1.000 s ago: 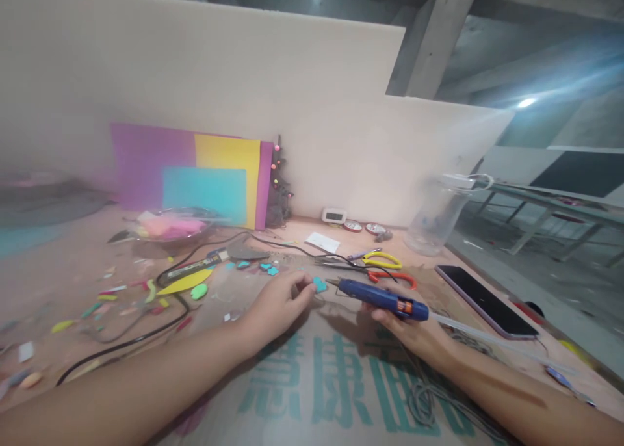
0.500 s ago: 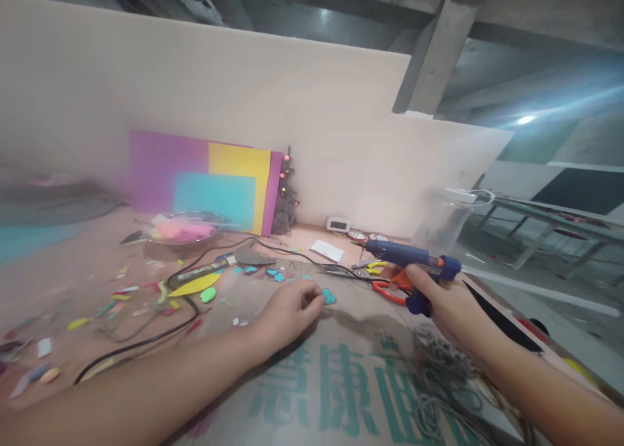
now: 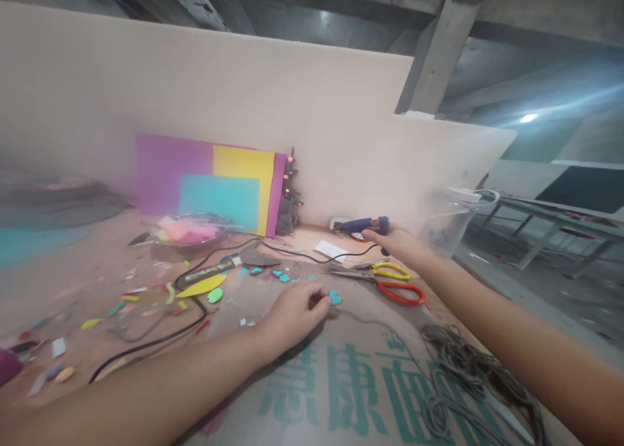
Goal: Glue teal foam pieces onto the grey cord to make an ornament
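Observation:
My left hand [image 3: 298, 309] is closed in a pinch on a small teal foam flower [image 3: 335, 297], low over the printed sack-like cloth. A thin grey cord [image 3: 373, 319] runs from near the flower toward a tangled heap at the right. At the back of the table, my right hand [image 3: 390, 241] grips a blue glue gun [image 3: 363, 225], its nozzle pointing left; its trigger is hidden. Between the hands lie scissors [image 3: 397, 282] with one yellow and one red handle. More teal flowers [image 3: 281, 275] lie beyond my left hand.
Purple, yellow and teal foam sheets [image 3: 205, 179] lean on the back panel beside a small decorated tree [image 3: 289, 199]. A clear dish [image 3: 190, 230] holds pink pieces. A black cable [image 3: 195, 322] crosses the left side among scraps. A clear plastic bucket [image 3: 446, 225] stands at back right.
My right hand has moved the glue gun away from me, toward the table's back, uncovering the scissors. My left hand keeps its pinch on the flower, nearly still.

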The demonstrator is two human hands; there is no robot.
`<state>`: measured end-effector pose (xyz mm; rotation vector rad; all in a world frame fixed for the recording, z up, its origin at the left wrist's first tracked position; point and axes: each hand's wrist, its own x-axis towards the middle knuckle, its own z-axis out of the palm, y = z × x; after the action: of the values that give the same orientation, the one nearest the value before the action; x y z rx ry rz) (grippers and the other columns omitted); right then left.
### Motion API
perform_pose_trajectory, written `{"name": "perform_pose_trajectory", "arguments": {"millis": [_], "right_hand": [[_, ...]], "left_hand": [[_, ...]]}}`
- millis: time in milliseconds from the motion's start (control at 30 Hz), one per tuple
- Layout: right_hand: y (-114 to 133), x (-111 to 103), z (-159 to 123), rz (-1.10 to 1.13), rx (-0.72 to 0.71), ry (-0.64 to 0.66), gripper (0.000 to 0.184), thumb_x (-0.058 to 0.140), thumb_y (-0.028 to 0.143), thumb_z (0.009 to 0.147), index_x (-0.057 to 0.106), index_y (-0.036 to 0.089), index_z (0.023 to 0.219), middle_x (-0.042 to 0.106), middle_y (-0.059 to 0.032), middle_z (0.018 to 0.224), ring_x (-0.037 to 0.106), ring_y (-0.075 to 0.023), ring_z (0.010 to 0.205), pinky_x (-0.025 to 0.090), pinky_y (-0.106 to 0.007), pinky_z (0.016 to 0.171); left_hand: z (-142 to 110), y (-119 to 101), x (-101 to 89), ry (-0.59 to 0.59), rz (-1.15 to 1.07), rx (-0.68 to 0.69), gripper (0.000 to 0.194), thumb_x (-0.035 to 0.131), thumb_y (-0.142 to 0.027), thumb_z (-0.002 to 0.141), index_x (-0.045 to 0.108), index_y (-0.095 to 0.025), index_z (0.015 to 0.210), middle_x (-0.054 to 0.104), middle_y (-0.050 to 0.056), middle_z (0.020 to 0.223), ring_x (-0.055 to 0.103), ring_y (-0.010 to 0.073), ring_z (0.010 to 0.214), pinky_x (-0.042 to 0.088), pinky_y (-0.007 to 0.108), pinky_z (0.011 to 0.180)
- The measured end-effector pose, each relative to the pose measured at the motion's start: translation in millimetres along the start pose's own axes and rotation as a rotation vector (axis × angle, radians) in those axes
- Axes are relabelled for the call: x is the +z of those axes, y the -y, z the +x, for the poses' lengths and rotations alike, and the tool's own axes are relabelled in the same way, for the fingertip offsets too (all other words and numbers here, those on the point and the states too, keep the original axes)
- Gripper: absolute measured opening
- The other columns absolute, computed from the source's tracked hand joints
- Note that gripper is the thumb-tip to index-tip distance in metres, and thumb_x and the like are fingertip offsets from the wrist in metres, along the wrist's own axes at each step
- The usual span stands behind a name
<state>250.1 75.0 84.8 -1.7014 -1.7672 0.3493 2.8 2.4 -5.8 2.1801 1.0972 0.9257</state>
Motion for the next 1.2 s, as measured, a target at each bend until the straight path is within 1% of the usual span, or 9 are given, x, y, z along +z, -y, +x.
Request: {"name": "perform_pose_trajectory", "arguments": {"millis": [133, 367, 567, 733, 867, 967, 1033, 1133, 1200], "right_hand": [[-25, 23, 28, -0.02, 0.048, 0.008, 0.041, 0.062, 0.047, 0.079, 0.07, 0.012, 0.099, 0.068, -0.0056, 0.074, 0.057, -0.015, 0.064, 0.042, -0.024, 0.054], [-56, 46, 43, -0.047, 0.062, 0.1, 0.036, 0.057, 0.044, 0.084, 0.07, 0.012, 0.092, 0.067, -0.0053, 0.071, 0.059, -0.0161, 0.066, 0.042, -0.023, 0.056], [-63, 42, 50, -0.119, 0.028, 0.137, 0.031, 0.062, 0.04, 0.083, 0.07, 0.012, 0.092, 0.071, -0.0087, 0.079, 0.062, -0.0191, 0.072, 0.044, -0.026, 0.061], [-64, 35, 46, -0.175, -0.027, 0.184, 0.033, 0.063, 0.039, 0.083, 0.068, 0.013, 0.103, 0.073, -0.0081, 0.089, 0.065, -0.0196, 0.077, 0.046, -0.026, 0.066], [-64, 27, 37, -0.277, -0.034, 0.167, 0.037, 0.065, 0.043, 0.081, 0.068, 0.013, 0.102, 0.073, -0.0112, 0.094, 0.066, -0.0238, 0.085, 0.047, -0.028, 0.072], [-60, 16, 22, -0.348, -0.059, 0.115, 0.046, 0.068, 0.047, 0.078, 0.065, 0.013, 0.11, 0.071, -0.0172, 0.106, 0.065, -0.0291, 0.096, 0.046, -0.032, 0.08], [-52, 8, 9, -0.367, -0.101, 0.08, 0.049, 0.064, 0.047, 0.081, 0.062, 0.014, 0.117, 0.068, -0.0187, 0.114, 0.063, -0.0299, 0.101, 0.045, -0.033, 0.083], [-30, 0, -21, -0.357, -0.177, 0.037, 0.041, 0.053, 0.046, 0.089, 0.063, 0.017, 0.115, 0.069, -0.0129, 0.113, 0.063, -0.0253, 0.099, 0.044, -0.032, 0.083], [-11, 2, -47, -0.295, -0.263, 0.037, 0.033, 0.048, 0.043, 0.091, 0.067, 0.017, 0.094, 0.072, -0.0077, 0.093, 0.064, -0.0211, 0.085, 0.045, -0.03, 0.076]], "left_hand": [[0, 1, 1.0, -0.003, -0.003, -0.001, 0.022, 0.047, -0.031, 0.086, 0.058, -0.018, 0.072, 0.062, 0.002, 0.074, 0.056, 0.0181, 0.074, 0.038, 0.027, 0.067], [0, 4, 2.2, 0.01, -0.023, 0.002, 0.021, 0.048, -0.03, 0.087, 0.057, -0.018, 0.072, 0.06, 0.001, 0.071, 0.056, 0.017, 0.072, 0.037, 0.026, 0.065], [0, 4, 2.3, 0.008, -0.024, 0.01, 0.022, 0.048, -0.03, 0.087, 0.055, -0.018, 0.07, 0.06, 0.0, 0.071, 0.056, 0.0166, 0.073, 0.037, 0.026, 0.066], [0, 1, 1.7, 0.004, -0.02, 0.002, 0.024, 0.048, -0.031, 0.087, 0.054, -0.018, 0.068, 0.058, -0.001, 0.068, 0.054, 0.016, 0.069, 0.036, 0.026, 0.063], [-1, -1, 0.2, 0.012, -0.033, -0.002, 0.025, 0.047, -0.032, 0.088, 0.053, -0.018, 0.068, 0.057, 0.0, 0.069, 0.054, 0.0164, 0.07, 0.036, 0.026, 0.063], [-1, 0, 0.4, 0.015, -0.036, -0.01, 0.024, 0.046, -0.032, 0.088, 0.053, -0.018, 0.069, 0.057, 0.0, 0.069, 0.054, 0.0164, 0.071, 0.036, 0.026, 0.064], [-1, 1, 1.2, 0.01, -0.043, -0.018, 0.024, 0.046, -0.031, 0.088, 0.053, -0.018, 0.069, 0.056, -0.001, 0.069, 0.053, 0.0161, 0.07, 0.035, 0.026, 0.063], [0, 4, 2.6, -0.009, -0.064, -0.038, 0.024, 0.047, -0.031, 0.087, 0.053, -0.018, 0.069, 0.056, -0.001, 0.068, 0.053, 0.0157, 0.069, 0.035, 0.026, 0.062], [1, 5, 3.3, -0.023, -0.099, -0.045, 0.023, 0.048, -0.031, 0.087, 0.054, -0.018, 0.069, 0.057, -0.001, 0.068, 0.053, 0.0156, 0.069, 0.035, 0.025, 0.062]]}}
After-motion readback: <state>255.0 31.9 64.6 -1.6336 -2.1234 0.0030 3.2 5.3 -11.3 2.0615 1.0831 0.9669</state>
